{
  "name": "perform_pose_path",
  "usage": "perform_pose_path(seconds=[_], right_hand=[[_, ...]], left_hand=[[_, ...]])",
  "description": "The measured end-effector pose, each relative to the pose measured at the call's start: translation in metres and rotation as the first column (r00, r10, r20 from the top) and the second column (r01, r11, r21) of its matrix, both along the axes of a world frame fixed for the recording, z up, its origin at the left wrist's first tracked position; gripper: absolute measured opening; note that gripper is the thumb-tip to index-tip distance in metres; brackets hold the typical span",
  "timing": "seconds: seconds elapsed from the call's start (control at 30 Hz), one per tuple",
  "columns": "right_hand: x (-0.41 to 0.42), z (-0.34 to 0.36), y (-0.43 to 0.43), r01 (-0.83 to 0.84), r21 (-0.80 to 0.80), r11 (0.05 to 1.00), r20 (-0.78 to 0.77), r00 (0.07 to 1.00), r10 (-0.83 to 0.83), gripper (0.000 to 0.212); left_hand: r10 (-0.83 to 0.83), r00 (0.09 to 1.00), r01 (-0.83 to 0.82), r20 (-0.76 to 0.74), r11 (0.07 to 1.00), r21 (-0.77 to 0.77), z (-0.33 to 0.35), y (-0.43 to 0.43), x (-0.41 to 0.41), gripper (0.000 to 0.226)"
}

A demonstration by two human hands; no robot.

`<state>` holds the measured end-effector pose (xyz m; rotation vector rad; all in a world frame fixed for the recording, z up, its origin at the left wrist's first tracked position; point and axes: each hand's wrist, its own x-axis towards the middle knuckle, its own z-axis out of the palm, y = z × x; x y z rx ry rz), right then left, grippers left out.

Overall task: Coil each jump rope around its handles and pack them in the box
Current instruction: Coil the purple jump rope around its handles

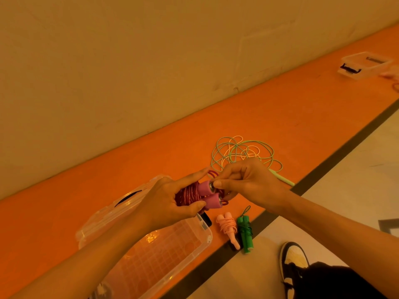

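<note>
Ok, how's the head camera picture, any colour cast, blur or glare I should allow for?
Head view: warm orange cast over everything, frame tilted; the far box looks soft; small glints on the near box; the left hand, right hand and red rope are sharp enough.

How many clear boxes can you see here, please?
2. One box lies open nearby, lower left; a second box sits far off, upper right. More may be out of view.
</note>
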<state>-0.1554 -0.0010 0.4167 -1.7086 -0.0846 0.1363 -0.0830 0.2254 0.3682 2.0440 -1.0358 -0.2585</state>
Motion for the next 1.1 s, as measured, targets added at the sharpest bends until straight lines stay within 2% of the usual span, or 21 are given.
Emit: perform_pose_path(seconds=[0.17, 0.4, 0.7, 0.8, 0.97, 1.1], right_hand=[[0.001, 0.001, -0.001, 0.005, 0.026, 1.000, -0.034, 0.999, -0.004, 0.008], [-0.002, 0.005, -0.009, -0.107, 0.022, 0.994, -0.053, 0.993, 0.108, 0.030], [0.001, -0.002, -0.004, -0.018, 0.194, 0.981, -0.094, 0.995, 0.037, 0.018], [0.001, -0.007, -0.002, 0.044, 0.256, 0.966, -0.127, 0.992, -0.012, 0.017], [0.002, -0.009, -0.001, 0.069, 0.265, 0.962, -0.138, 0.990, -0.033, 0.017], [0.001, -0.004, -0.001, 0.040, 0.194, 0.980, -0.084, 0.996, -0.024, 0.017]], left_hand=[[-0.004, 0.999, 0.003, 0.042, 1.000, 0.013, 0.001, -0.001, 0.003, 0.069], [-0.003, 1.000, 0.003, -0.023, 1.000, -0.006, 0.005, 0.001, 0.003, 0.067], [-0.007, 0.998, 0.004, -0.061, 0.998, -0.059, 0.008, 0.001, 0.001, 0.067], [-0.011, 1.000, 0.011, -0.013, 0.999, -0.050, 0.010, 0.001, 0.004, 0.068], [-0.018, 0.999, 0.019, 0.035, 1.000, -0.015, 0.010, 0.001, 0.007, 0.070], [-0.021, 0.995, 0.020, 0.095, 1.000, 0.009, 0.012, 0.004, 0.008, 0.072]])
